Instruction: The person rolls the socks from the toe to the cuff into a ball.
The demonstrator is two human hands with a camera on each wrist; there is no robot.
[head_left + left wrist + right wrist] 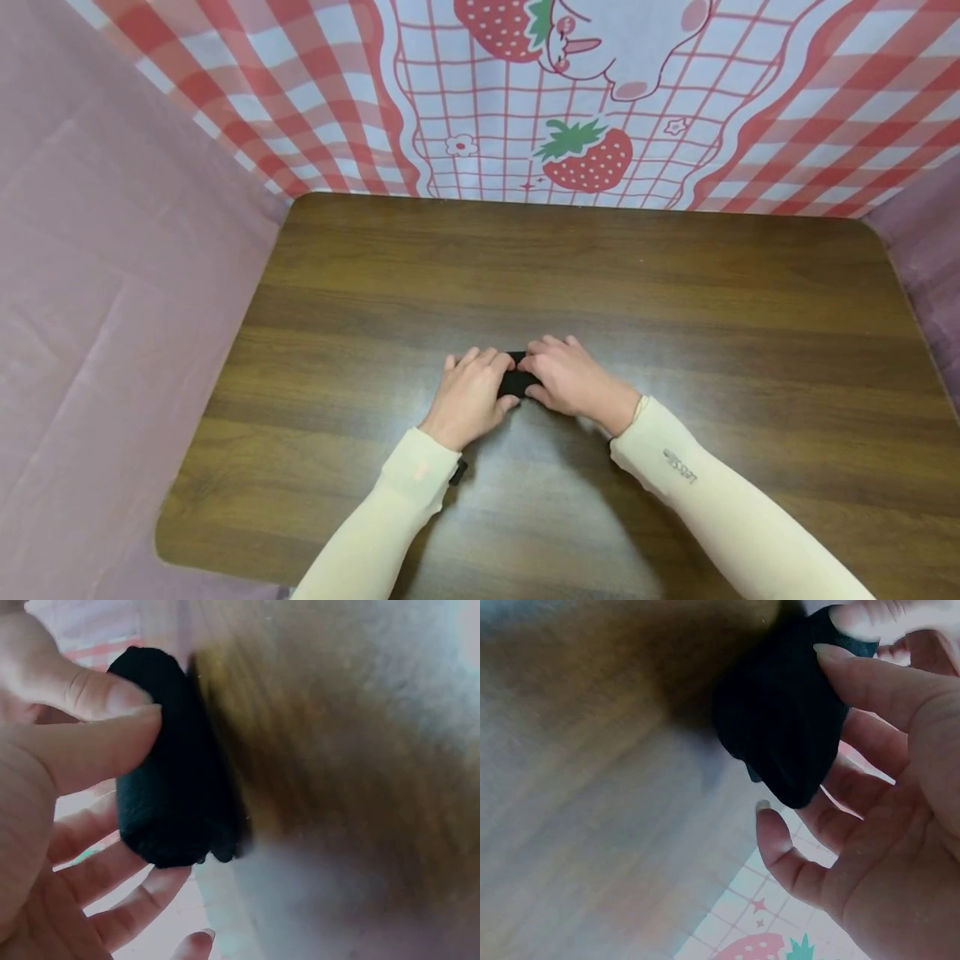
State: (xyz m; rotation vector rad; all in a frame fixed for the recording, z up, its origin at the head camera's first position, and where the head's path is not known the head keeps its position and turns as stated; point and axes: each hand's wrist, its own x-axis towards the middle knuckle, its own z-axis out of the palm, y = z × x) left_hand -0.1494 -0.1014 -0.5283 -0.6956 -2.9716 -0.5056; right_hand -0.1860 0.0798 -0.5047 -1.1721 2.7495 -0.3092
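A small roll of black cloth [516,384] lies between both hands near the middle of the wooden table [600,275]. The left hand [468,396] grips its left end, thumb on the near side and fingers around the far side. At the opposite end the right hand [573,379] holds it the same way. In the left wrist view the roll [176,769] looks thick and soft, with loose edges at its lower end. The right wrist view shows the other end of the cloth [780,712] pinched by thumb and fingers. Its exact kind cannot be told.
Behind the table hangs a red-and-white checked cloth [495,125] printed with strawberries. Pinkish fabric [112,250] covers the left side, and more fabric [930,242] hangs at the right. The tabletop has rounded corners.
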